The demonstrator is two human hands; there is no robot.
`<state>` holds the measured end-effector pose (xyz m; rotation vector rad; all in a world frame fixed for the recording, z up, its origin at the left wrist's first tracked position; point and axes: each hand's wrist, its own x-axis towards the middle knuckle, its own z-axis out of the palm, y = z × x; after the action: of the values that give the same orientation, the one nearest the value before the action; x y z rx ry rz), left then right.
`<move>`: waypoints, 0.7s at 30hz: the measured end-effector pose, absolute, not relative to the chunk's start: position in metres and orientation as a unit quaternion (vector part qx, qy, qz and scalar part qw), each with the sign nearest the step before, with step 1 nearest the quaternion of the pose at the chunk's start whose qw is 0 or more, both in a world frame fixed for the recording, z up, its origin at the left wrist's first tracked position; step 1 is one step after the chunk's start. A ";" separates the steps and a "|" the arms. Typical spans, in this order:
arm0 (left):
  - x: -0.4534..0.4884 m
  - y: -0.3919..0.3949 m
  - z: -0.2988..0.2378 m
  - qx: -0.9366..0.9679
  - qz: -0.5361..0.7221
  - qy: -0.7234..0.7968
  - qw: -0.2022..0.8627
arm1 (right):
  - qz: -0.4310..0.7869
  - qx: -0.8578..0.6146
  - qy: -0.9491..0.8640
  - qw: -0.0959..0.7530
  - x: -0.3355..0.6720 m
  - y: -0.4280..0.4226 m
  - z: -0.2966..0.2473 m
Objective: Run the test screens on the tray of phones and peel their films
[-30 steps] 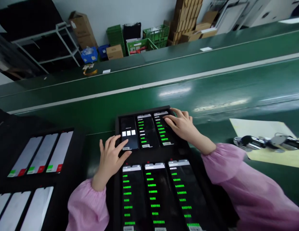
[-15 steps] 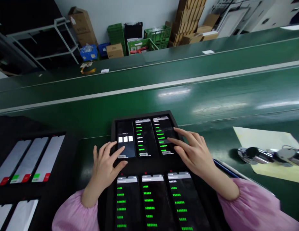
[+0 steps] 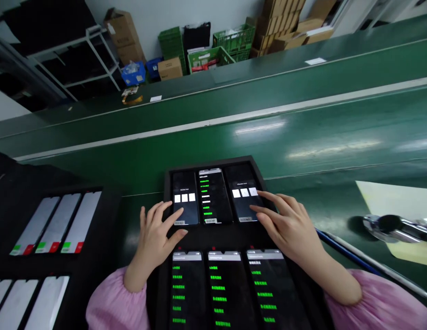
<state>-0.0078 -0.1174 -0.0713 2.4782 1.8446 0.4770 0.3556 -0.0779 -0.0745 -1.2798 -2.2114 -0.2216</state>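
A black tray (image 3: 196, 238) holds several smartphones in two rows, screens up. My left hand (image 3: 157, 236) is open, fingers spread over the top-left smartphone (image 3: 185, 213), whose dark screen shows three white squares. My right hand (image 3: 289, 224) is also open, its fingers at the right side of the top-right smartphone (image 3: 241, 208), which shows the same three squares. Between them the top-middle smartphone (image 3: 218, 197) displays a list in green and white text. The lower-left (image 3: 189, 293), lower-middle (image 3: 230, 284) and lower-right (image 3: 278, 279) smartphones show green lists. I cannot tell whether the fingertips touch the glass.
Left of me, a second black tray (image 3: 106, 215) holds several phones with pale screens and green and red corners. A pen-like blue rod (image 3: 347, 250), a shiny metal object (image 3: 402, 228) and yellowish paper (image 3: 381, 197) lie right. Beyond the green bench (image 3: 141, 169) stand crates and boxes.
The top-right smartphone's screen has switched from the green list to three white squares. My right index finger has shifted slightly toward its lower right. The camera view has turned slightly.
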 end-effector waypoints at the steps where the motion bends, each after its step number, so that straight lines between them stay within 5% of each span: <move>1: -0.007 -0.117 -0.071 0.792 0.152 0.591 0.010 | -0.088 -0.475 -0.829 0.283 0.356 -0.078 -0.075; 21: 0.013 -0.085 -0.046 0.777 0.152 0.611 -0.005 | -0.084 -0.471 -0.828 0.291 0.355 -0.076 -0.081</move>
<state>0.0133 -0.0851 -0.0462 2.4495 1.9249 0.4781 0.3549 -0.0758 -0.0808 -1.2564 -2.2080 -0.2228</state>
